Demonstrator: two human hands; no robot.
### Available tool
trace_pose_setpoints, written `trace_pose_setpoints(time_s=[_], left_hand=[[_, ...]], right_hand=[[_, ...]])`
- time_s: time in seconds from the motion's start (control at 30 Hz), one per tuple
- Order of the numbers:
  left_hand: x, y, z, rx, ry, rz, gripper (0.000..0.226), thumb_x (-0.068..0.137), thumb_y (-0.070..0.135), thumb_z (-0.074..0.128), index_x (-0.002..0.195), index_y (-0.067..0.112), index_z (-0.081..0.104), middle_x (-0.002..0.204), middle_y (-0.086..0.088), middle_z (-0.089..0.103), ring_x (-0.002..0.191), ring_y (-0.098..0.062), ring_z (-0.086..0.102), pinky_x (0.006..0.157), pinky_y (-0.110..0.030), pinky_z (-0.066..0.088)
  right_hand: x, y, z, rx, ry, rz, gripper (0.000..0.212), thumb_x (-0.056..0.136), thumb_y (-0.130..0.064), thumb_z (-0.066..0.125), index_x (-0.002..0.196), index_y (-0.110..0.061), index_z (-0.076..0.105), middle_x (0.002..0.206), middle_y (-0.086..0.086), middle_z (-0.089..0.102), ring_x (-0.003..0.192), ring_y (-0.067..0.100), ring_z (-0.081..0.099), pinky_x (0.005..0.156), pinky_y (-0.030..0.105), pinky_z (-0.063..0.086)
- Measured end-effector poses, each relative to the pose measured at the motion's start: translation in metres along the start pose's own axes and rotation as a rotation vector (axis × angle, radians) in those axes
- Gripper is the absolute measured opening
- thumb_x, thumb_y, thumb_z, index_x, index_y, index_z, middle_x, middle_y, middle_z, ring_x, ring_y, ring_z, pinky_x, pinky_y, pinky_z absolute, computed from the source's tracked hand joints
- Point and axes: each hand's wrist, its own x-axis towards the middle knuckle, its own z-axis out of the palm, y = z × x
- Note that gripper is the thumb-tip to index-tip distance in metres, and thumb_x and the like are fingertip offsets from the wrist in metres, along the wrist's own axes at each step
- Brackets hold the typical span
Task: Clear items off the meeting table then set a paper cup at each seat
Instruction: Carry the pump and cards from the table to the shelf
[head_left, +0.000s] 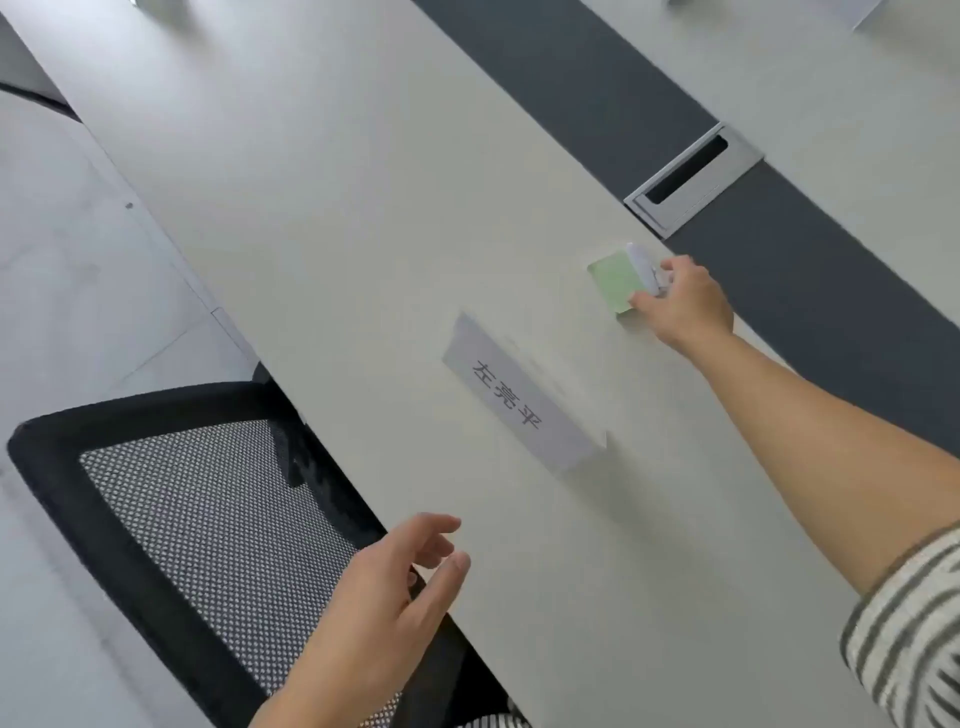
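A small green and white pack (615, 280), possibly tissues, lies on the pale meeting table (322, 197) near the dark centre strip. My right hand (685, 304) reaches across the table and its fingers close on the pack's right side. A folded white name card (519, 400) with printed characters stands between me and the pack. My left hand (384, 618) hovers over the table's near edge with fingers apart and nothing in it. No paper cup is in view.
A black mesh chair (208, 519) is tucked under the near edge at the lower left. A silver cable hatch (693, 176) sits in the dark strip (571, 78). Another name card (867, 13) shows at the top right corner. Grey floor lies at left.
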Motion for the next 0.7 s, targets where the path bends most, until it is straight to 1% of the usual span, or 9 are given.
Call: trace_pose_setpoints(time_s=[0.13, 0.23, 0.33, 0.43, 0.5, 0.53, 0.6, 0.67, 0.7], left_hand=[[0.012, -0.015, -0.009, -0.020, 0.022, -0.043, 0.022, 0.091, 0.038, 0.057, 0.112, 0.043, 0.057, 0.097, 0.019, 0.069, 0.100, 0.006, 0.060, 0.085, -0.023, 0.053], [0.015, -0.024, -0.010, -0.035, 0.022, -0.050, 0.023, 0.091, 0.038, 0.058, 0.113, 0.043, 0.057, 0.097, 0.017, 0.069, 0.101, 0.006, 0.060, 0.087, -0.022, 0.052], [0.014, -0.025, -0.010, -0.040, 0.017, -0.054, 0.025, 0.089, 0.042, 0.057, 0.114, 0.042, 0.058, 0.097, 0.017, 0.069, 0.101, 0.006, 0.060, 0.087, -0.023, 0.053], [0.008, -0.024, -0.010, -0.052, 0.020, -0.029, 0.034, 0.084, 0.053, 0.052, 0.114, 0.041, 0.059, 0.098, 0.017, 0.069, 0.101, 0.005, 0.061, 0.086, -0.023, 0.053], [0.002, -0.023, -0.011, -0.045, 0.032, -0.016, 0.027, 0.088, 0.047, 0.055, 0.114, 0.042, 0.058, 0.098, 0.018, 0.069, 0.101, 0.005, 0.061, 0.086, -0.024, 0.053], [-0.001, -0.024, -0.012, -0.037, 0.042, -0.010, 0.023, 0.090, 0.043, 0.056, 0.113, 0.043, 0.057, 0.098, 0.017, 0.069, 0.101, 0.005, 0.060, 0.086, -0.024, 0.053], [-0.009, -0.023, -0.013, -0.032, 0.057, 0.013, 0.021, 0.091, 0.039, 0.056, 0.112, 0.044, 0.056, 0.097, 0.018, 0.069, 0.102, 0.006, 0.059, 0.085, -0.023, 0.052], [-0.018, -0.020, -0.015, -0.031, 0.067, 0.042, 0.019, 0.092, 0.038, 0.056, 0.110, 0.046, 0.055, 0.097, 0.020, 0.069, 0.102, 0.009, 0.058, 0.085, -0.021, 0.051], [-0.023, -0.018, -0.015, -0.034, 0.073, 0.061, 0.019, 0.092, 0.038, 0.056, 0.108, 0.047, 0.054, 0.101, 0.025, 0.066, 0.102, 0.010, 0.058, 0.084, -0.019, 0.051]], right_hand=[[0.020, -0.019, 0.010, -0.082, 0.013, 0.079, 0.080, 0.078, -0.049, 0.070, 0.141, -0.012, 0.036, 0.141, 0.013, 0.044, 0.131, 0.034, 0.039, 0.097, 0.047, 0.041], [0.029, -0.027, 0.015, -0.084, -0.015, 0.129, 0.086, 0.072, -0.052, 0.075, 0.138, -0.011, 0.037, 0.139, 0.012, 0.048, 0.129, 0.033, 0.044, 0.097, 0.045, 0.042], [0.029, -0.027, 0.017, 0.033, -0.086, 0.225, 0.077, 0.068, -0.052, 0.078, 0.126, -0.013, 0.048, 0.125, 0.005, 0.058, 0.117, 0.029, 0.055, 0.092, 0.040, 0.045], [0.021, -0.024, 0.023, 0.154, -0.033, 0.244, 0.065, 0.070, -0.046, 0.078, 0.120, -0.011, 0.054, 0.120, 0.006, 0.063, 0.110, 0.030, 0.059, 0.085, 0.037, 0.046], [0.012, -0.024, 0.024, 0.209, -0.005, 0.232, 0.059, 0.075, -0.039, 0.077, 0.121, -0.010, 0.055, 0.121, 0.007, 0.063, 0.110, 0.031, 0.059, 0.083, 0.035, 0.045], [0.007, -0.024, 0.022, 0.243, -0.003, 0.233, 0.057, 0.076, -0.036, 0.077, 0.121, -0.010, 0.054, 0.121, 0.008, 0.062, 0.110, 0.032, 0.059, 0.085, 0.037, 0.047], [-0.006, -0.022, 0.016, 0.319, 0.005, 0.227, 0.055, 0.074, -0.032, 0.078, 0.118, -0.010, 0.054, 0.119, 0.008, 0.061, 0.110, 0.033, 0.060, 0.090, 0.045, 0.052], [-0.019, -0.015, 0.006, 0.409, 0.022, 0.208, 0.056, 0.068, -0.029, 0.081, 0.116, -0.012, 0.056, 0.117, 0.007, 0.061, 0.107, 0.033, 0.062, 0.083, 0.051, 0.057], [-0.028, -0.012, 0.000, 0.442, 0.030, 0.190, 0.057, 0.068, -0.026, 0.081, 0.117, -0.011, 0.056, 0.117, 0.007, 0.061, 0.105, 0.032, 0.062, 0.079, 0.050, 0.059]])
